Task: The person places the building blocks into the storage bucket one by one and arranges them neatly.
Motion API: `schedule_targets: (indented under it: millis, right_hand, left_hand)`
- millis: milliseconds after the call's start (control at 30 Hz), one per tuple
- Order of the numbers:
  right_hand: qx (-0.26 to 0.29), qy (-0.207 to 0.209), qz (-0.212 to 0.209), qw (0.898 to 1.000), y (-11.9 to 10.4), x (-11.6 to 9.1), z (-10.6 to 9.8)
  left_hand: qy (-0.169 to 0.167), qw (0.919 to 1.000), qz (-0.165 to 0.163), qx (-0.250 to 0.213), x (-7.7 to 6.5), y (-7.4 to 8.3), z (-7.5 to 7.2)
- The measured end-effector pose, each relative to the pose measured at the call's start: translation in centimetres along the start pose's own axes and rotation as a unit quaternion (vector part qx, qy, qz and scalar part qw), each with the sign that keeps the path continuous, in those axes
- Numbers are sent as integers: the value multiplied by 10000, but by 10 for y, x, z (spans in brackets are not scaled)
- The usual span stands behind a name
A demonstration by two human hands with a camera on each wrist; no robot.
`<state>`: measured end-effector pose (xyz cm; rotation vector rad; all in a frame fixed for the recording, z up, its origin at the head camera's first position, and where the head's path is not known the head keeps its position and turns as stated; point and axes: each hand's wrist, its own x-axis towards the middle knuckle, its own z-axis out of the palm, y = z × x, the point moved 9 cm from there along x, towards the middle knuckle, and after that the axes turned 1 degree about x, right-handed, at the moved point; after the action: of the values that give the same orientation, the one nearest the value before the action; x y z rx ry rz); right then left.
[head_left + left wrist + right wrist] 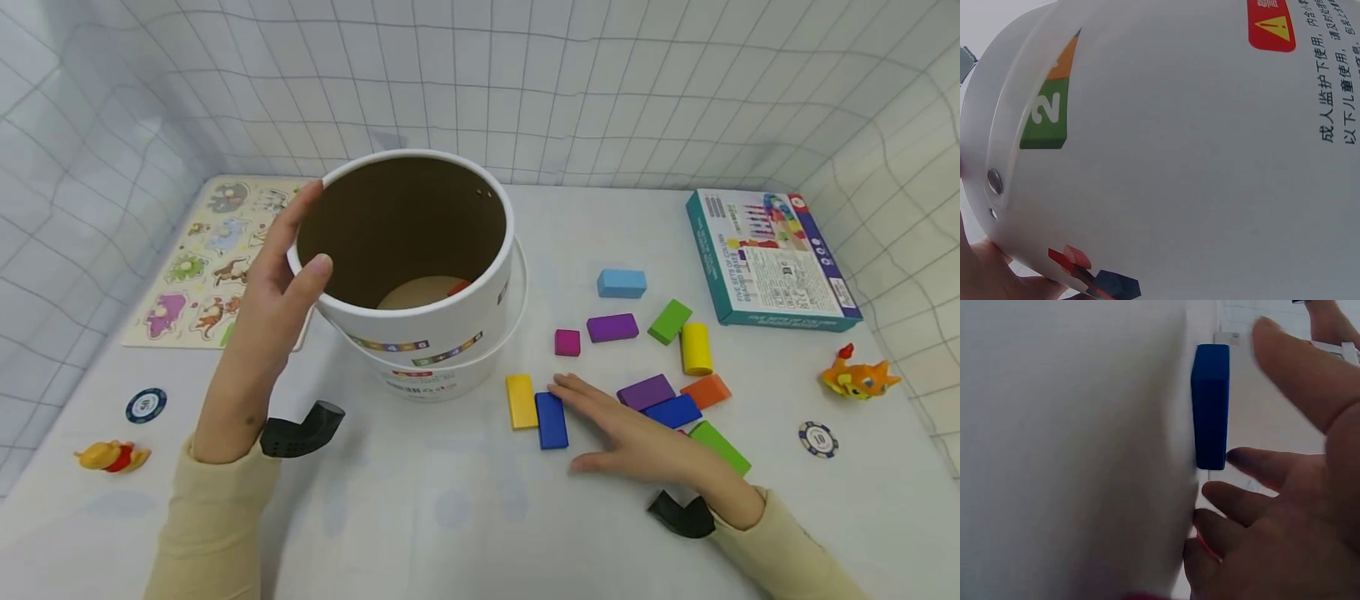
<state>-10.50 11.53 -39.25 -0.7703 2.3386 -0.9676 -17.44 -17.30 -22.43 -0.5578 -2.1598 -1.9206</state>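
Cloth-walled play table (405,500): grid-patterned curtain (600,100), animal puzzle board (202,265), coloured blocks (613,327).

White bucket (435,322), open-topped, brown inside, upright, blue block (551,421) lying flat near its base

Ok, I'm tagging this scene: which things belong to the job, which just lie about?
Likely in the job:
white bucket, left hand on its rim
blue block near the right hand
other loose blocks

Probably just lying about:
puzzle board
printed box
two chips
orange figure
yellow figure
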Motion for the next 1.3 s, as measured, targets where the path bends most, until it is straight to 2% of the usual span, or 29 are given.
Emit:
schedule_targets:
  millis: [100, 333, 533, 900, 1133, 1300]
  right_hand:
    - [-219, -104, 16, 9997, 2, 2, 9]
    - [-671, 387, -288, 9966, -4, 10, 8]
    - [-929, 752, -205, 9926, -4, 14, 5]
    - [-620, 888, -263, 9938, -4, 14, 4]
    - [-285, 912, -310, 9949, -8, 12, 0]
    - [20, 928, -353, 9951, -12, 8, -7]
  left_hand:
    - [22, 10000, -72, 40, -1, 0, -1]
    - [12, 9999, -107, -75, 0, 0, 0]
    - [48, 9999, -151, 11, 0, 0, 0]
    - [97, 9999, -121, 32, 0, 0, -1]
    - [71, 9999, -57, -49, 0, 0, 0]
    - [79, 9999, -129, 25, 0, 0, 0]
